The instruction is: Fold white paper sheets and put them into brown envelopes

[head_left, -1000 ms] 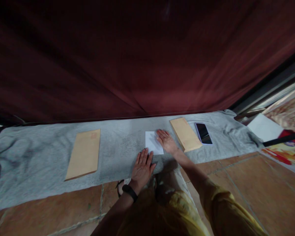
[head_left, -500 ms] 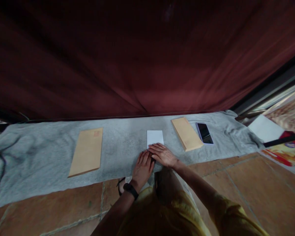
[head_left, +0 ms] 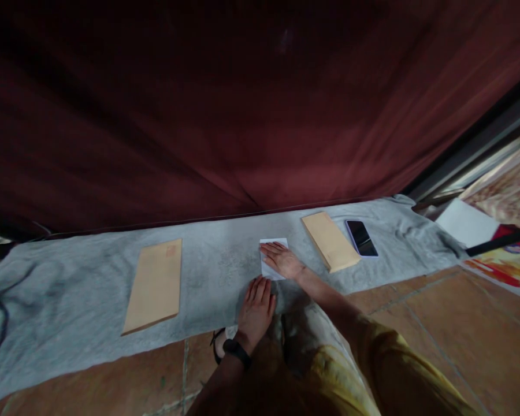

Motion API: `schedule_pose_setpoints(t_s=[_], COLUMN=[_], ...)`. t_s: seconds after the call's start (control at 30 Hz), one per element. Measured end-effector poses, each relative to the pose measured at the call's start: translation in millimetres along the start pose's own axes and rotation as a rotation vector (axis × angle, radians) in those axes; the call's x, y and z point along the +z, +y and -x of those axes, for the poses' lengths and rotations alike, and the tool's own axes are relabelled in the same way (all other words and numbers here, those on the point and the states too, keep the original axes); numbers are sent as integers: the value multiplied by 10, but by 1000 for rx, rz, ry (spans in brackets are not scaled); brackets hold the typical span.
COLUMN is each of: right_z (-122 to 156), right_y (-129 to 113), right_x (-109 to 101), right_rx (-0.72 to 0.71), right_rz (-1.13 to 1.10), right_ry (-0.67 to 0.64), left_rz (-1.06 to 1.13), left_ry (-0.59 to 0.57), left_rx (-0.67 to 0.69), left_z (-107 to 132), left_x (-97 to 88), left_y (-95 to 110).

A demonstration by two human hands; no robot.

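Observation:
A small folded white paper [head_left: 270, 254] lies on the grey cloth [head_left: 82, 289] in front of me. My right hand [head_left: 281, 260] lies flat across it with fingers stretched out, pointing left. My left hand [head_left: 256, 311] rests flat on the cloth just below the paper's near edge, fingers together and extended; a black band is on its wrist. Neither hand holds anything.
A brown envelope [head_left: 155, 285] lies on the cloth to the left, another brown envelope [head_left: 330, 241] to the right with a black phone [head_left: 361, 237] beside it. A dark red curtain [head_left: 242, 115] hangs behind. Brown floor tiles [head_left: 437, 312] and printed sheets [head_left: 507, 260] lie at the right.
My right hand slid from the paper's near edge up onto its middle. My left hand drew back slightly toward me. The view tilted down a little.

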State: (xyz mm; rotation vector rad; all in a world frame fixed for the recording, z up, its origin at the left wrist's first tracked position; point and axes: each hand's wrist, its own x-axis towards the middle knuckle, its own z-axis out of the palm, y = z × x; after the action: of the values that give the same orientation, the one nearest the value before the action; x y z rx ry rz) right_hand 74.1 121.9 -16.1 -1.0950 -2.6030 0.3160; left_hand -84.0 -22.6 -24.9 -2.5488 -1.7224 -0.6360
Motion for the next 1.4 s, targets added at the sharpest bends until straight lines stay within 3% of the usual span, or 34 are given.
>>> schedule_pose_setpoints(t_s=[0.3,0.43,0.6,0.77,1.07,1.4], right_z=[-192,12,497,859,1006,1139], right_y=[44,-143,-404,-490,-473,-441], right_x=[39,45,74,67,83,135], right_rx=[80,95,103,115,143,152], right_rz=[86,102,76,82,47,45], right_ry=[39,37,58,92,171,205], left_rz=[-36,-16,-24,-31,-91,-106], left_ry=[61,82,93,100,41,-41], left_rx=[44,62,97,124,101,49], left_z=[0,-6,4,6,20,-288], left_x=[54,50,102,152,114,215], left_y=[-49,-49,-85,-123,-98,-187])
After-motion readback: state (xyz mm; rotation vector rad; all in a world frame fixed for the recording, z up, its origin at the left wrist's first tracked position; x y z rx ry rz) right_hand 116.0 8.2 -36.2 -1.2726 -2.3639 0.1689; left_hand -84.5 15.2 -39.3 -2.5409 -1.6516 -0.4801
